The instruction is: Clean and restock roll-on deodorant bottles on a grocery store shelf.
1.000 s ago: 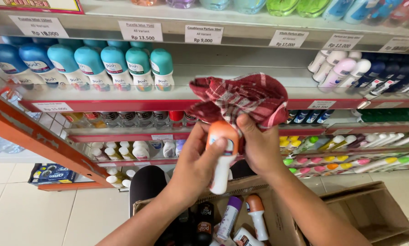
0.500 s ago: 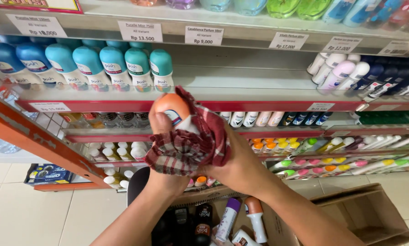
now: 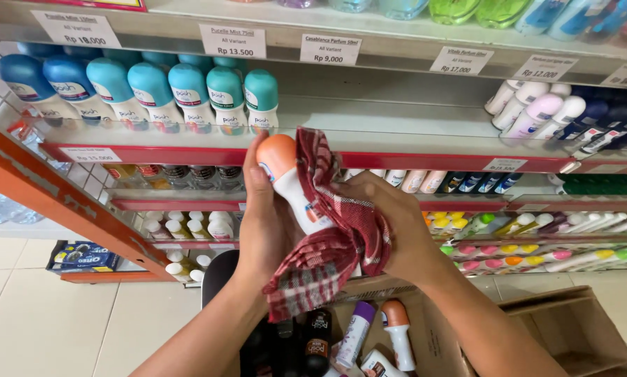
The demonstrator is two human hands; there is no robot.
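Two bare hands meet in front of a shop shelf. Nearest, below the forearms, an open cardboard box (image 3: 572, 328) holds loose bottles, among them a purple-capped one (image 3: 354, 334) and an orange-capped one (image 3: 398, 334). Above it the left hand (image 3: 268, 223) has its fingers wrapped tight around a white bottle with an orange cap (image 3: 289, 183), held tilted, cap up. The right hand (image 3: 390, 227) is closed on a red checked cloth (image 3: 327, 244), pressing it against the bottle's side, the cloth's end hanging down. Behind, a glass shelf (image 3: 397, 136) carries a row of teal-capped bottles (image 3: 187, 94), with white price tags (image 3: 331, 49) on the rail above.
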